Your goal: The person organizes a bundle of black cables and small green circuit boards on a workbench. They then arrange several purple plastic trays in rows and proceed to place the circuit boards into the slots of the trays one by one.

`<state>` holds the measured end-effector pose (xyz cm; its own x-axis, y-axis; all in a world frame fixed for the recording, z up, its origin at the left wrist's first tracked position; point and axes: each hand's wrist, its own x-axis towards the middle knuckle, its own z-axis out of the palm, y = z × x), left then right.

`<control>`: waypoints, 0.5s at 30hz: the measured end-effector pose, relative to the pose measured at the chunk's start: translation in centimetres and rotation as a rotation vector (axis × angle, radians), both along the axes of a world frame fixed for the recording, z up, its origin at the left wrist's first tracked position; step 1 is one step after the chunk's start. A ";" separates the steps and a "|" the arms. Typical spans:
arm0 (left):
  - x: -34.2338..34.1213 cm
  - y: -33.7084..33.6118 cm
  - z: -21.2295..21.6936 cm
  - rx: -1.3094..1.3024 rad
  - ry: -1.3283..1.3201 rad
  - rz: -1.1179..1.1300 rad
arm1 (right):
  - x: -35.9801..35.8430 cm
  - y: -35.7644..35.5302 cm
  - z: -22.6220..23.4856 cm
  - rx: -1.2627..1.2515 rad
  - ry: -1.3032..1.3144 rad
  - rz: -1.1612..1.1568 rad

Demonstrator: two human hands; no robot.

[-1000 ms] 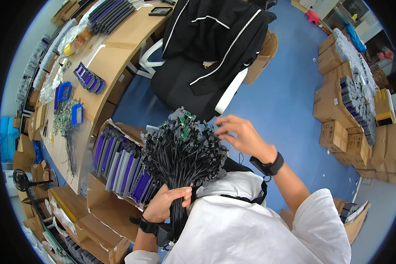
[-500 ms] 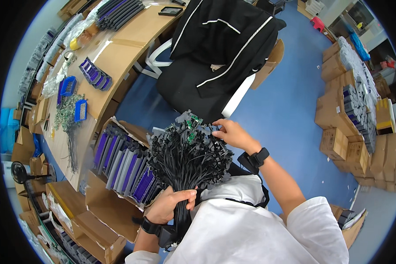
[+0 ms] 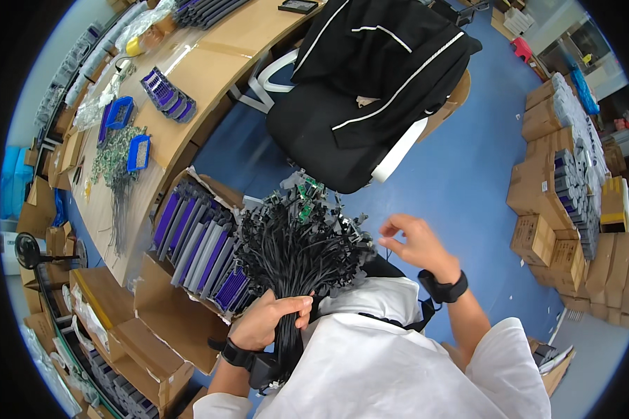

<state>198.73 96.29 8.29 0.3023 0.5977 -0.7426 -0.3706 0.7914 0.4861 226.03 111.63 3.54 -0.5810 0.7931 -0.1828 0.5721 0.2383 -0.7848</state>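
The left hand (image 3: 271, 318) grips a thick bundle of black cables (image 3: 293, 255). The right hand (image 3: 416, 244) hovers just right of the bundle, fingers loosely curled, holding nothing.

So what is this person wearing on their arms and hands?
Both hands are bare, no gloves. The left hand and right hand each have a black band on the wrist, like a watch or strap. The forearms are bare; short white sleeves sit higher up.

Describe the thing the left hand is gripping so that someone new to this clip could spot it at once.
Start at the black office chair on the blue floor; just below it the left hand clutches a cable bundle. It is a thick sheaf of black cables fanning upward, tipped with small green boards, unlike the flat purple and grey trays in the cardboard box beside it.
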 end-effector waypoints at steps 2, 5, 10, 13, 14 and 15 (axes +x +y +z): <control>0.1 0.1 0.3 -0.003 0.009 0.004 | -1.9 -0.6 -1.3 0.018 0.085 -0.028; -0.3 0.3 0.3 -0.003 0.020 -0.016 | -4.5 -0.8 -2.8 0.052 0.037 0.023; -0.7 0.9 -0.6 -0.023 -0.020 0.022 | -5.5 2.2 -2.7 -0.119 0.098 0.015; -0.4 2.5 -0.8 0.002 -0.022 0.060 | -7.2 4.9 -2.4 -0.060 0.242 -0.061; -0.3 3.3 -0.9 -0.020 -0.034 0.105 | -8.0 5.9 -2.1 -0.010 0.276 -0.081; -0.3 4.2 -0.8 -0.038 -0.044 0.148 | -8.6 7.0 -1.8 -0.016 0.294 -0.006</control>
<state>198.43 100.51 7.50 0.2458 0.6094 -0.7538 -0.5048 0.7443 0.4372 217.38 118.66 1.75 -0.6059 0.7953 -0.0201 0.3214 0.2216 -0.9206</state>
